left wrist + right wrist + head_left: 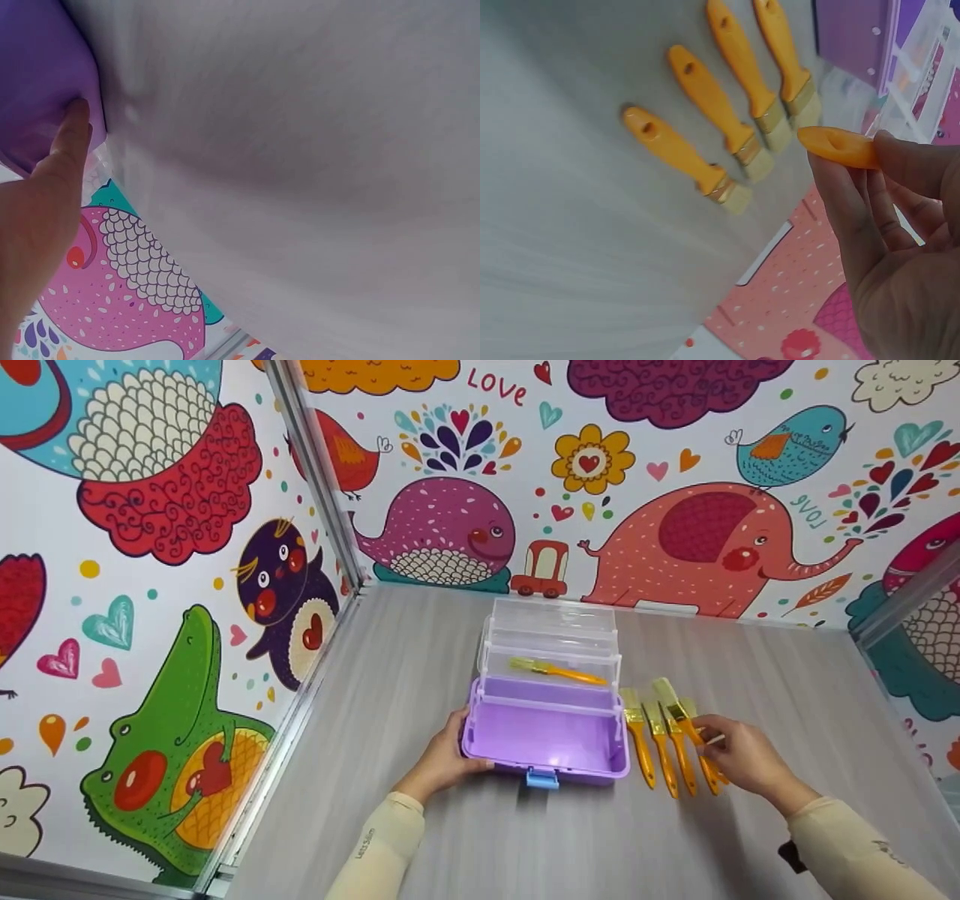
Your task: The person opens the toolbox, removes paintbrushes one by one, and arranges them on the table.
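Observation:
A purple plastic box (544, 731) with a blue latch (542, 778) stands with its clear tiered trays (551, 641) raised at the back. My left hand (442, 757) holds its front left corner, fingers along the side wall and thumb by the front edge. In the left wrist view one finger (71, 139) presses on the purple wall. Between thumb and fingertips, my right hand (746, 754) pinches the orange handle of a paintbrush (679, 712), bristles pointing away and raised over the others. Several similar paintbrushes (705, 94) lie in a row right of the box.
One more orange-handled paintbrush (574, 673) lies in a clear tray. Grey wood-grain table (360, 697) surrounds the box. Walls printed with cartoon animals (442, 532) close off the back and sides, with a metal frame strip (319, 457) at the left corner.

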`<control>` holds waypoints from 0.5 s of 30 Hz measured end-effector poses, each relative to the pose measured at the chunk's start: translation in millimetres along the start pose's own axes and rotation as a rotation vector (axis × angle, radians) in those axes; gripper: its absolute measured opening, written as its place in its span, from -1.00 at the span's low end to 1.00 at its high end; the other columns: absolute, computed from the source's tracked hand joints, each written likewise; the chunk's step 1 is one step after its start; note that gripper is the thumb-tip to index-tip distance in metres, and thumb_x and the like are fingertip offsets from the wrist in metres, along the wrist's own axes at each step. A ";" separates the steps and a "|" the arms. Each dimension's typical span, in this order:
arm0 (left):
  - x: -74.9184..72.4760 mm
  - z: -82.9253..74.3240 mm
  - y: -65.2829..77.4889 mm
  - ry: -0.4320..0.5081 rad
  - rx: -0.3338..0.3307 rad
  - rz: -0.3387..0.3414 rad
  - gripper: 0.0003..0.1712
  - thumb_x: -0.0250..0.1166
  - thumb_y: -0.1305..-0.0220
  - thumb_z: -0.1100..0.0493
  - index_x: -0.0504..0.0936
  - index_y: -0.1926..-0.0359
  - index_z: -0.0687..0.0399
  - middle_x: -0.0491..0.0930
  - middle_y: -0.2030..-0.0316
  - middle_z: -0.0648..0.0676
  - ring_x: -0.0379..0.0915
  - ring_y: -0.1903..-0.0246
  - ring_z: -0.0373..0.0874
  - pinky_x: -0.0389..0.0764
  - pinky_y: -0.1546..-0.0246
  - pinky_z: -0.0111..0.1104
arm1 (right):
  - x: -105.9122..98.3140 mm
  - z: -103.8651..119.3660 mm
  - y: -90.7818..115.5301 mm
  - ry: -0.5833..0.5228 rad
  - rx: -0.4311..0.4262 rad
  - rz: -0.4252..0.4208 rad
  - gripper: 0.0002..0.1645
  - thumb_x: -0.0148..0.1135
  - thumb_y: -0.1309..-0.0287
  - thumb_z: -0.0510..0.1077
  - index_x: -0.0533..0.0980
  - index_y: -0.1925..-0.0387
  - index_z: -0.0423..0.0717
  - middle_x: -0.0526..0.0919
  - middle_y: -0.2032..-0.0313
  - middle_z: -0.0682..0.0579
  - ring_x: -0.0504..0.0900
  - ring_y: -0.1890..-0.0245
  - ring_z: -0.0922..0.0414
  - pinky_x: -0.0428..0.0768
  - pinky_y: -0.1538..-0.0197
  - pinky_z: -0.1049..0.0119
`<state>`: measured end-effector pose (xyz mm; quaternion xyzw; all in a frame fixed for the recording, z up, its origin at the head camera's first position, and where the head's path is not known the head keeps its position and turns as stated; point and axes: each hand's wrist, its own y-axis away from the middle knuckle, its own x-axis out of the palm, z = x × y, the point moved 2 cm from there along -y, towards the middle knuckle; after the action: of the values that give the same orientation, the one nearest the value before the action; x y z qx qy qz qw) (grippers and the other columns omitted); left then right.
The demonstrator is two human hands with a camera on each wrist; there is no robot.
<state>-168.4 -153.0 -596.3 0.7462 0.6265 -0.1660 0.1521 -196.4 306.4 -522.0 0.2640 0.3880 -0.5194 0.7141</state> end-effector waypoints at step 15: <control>0.6 0.5 0.5 0.007 -0.021 0.002 0.22 0.65 0.12 0.10 0.12 -0.50 0.06 0.34 -0.36 0.26 0.26 -0.31 0.15 0.21 -0.33 0.06 | -5.3 -48.5 12.5 -0.033 0.198 0.026 -0.52 0.25 -0.18 -0.38 0.46 -0.15 -0.43 0.67 0.20 -0.29 0.69 0.25 -0.19 0.67 0.40 0.15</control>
<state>-167.8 -152.7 -596.9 0.7458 0.6279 -0.1567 0.1583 -199.0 351.1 -545.1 0.3298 0.3196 -0.5500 0.6975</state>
